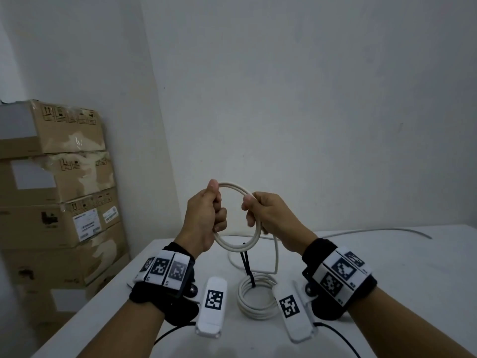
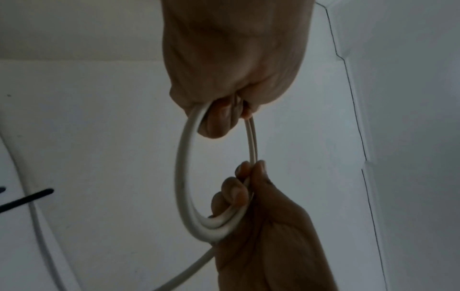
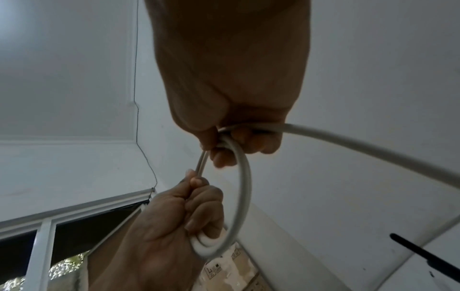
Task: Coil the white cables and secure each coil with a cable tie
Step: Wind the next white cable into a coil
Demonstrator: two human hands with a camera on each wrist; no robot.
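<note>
I hold a small coil of white cable [image 1: 236,245] upright above the table, with two or three loops in it. My left hand [image 1: 215,210] grips its left side, thumb on top. The right hand [image 1: 254,214] grips the right side, fingers curled round the loops. In the left wrist view the coil [image 2: 179,177] hangs between my left hand [image 2: 221,118] and right hand [image 2: 245,185]. The cable's loose tail [image 3: 373,146] runs from my right hand [image 3: 236,145] down to the table. A second white coil [image 1: 255,299] lies on the table, and a black cable tie [image 1: 246,264] sticks up from it.
The white table [image 1: 400,293] reaches the wall, and the loose tail [image 1: 382,231] trails along its back right. Stacked cardboard boxes [image 1: 54,177] stand beyond the table's left edge. A black tie [image 3: 420,255] shows at the right wrist view's lower right.
</note>
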